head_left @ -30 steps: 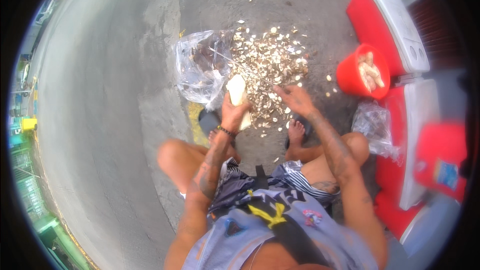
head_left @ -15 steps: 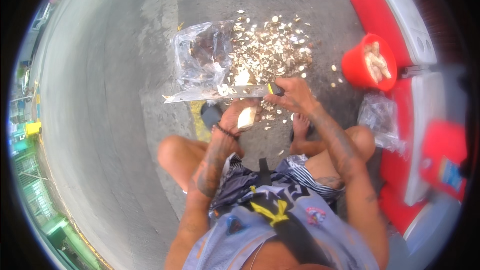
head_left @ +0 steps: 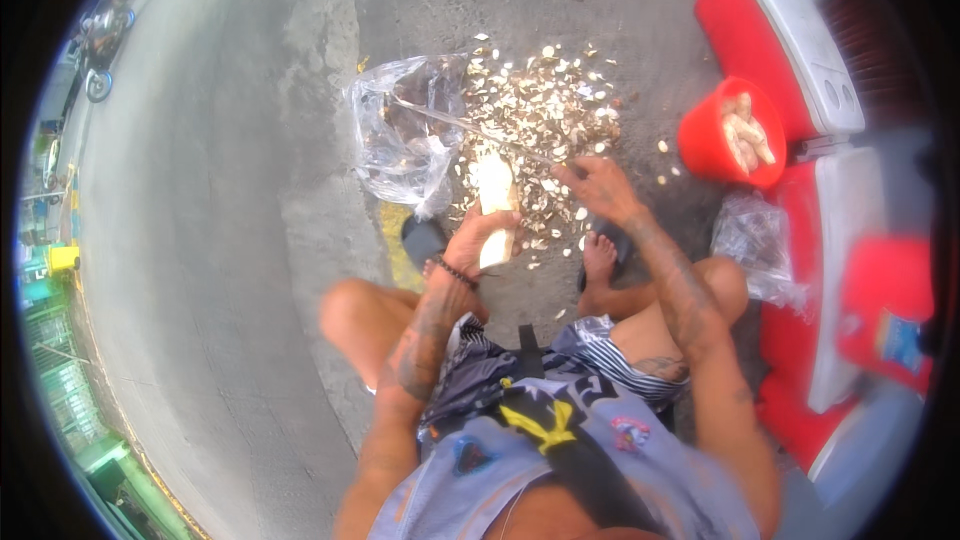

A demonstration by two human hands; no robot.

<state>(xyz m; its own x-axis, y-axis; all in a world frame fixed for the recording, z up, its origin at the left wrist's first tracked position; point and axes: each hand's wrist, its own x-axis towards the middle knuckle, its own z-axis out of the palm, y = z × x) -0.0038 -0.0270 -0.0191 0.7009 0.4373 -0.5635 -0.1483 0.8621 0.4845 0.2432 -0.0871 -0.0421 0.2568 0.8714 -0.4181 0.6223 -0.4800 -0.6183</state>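
Observation:
My left hand (head_left: 484, 234) is closed round a thick, pale peeled root (head_left: 496, 190) that looks like cassava, held pointing away from me. My right hand (head_left: 603, 188) grips a long-bladed knife (head_left: 508, 143). Its thin-looking blade slants up and left, just beyond the root's far end and over the plastic bag. Below and beyond both hands lies a wide scatter of white and brown peelings (head_left: 545, 105) on the pavement. The clear plastic bag (head_left: 400, 175), with dark brown things inside, rests left of the peelings.
A red bucket (head_left: 705, 130) with several peeled roots (head_left: 743, 135) stands at the right. Red coolers with white lids (head_left: 830, 70) line that side, near a crumpled clear bag (head_left: 755, 245). My sandalled feet flank the peelings. A motorcycle (head_left: 100, 45) is far left.
The knife has swung from level above my left hand to slanting up and left, its blade turned edge-on. The root now stands more upright in view, showing more length. A motorcycle has appeared far left.

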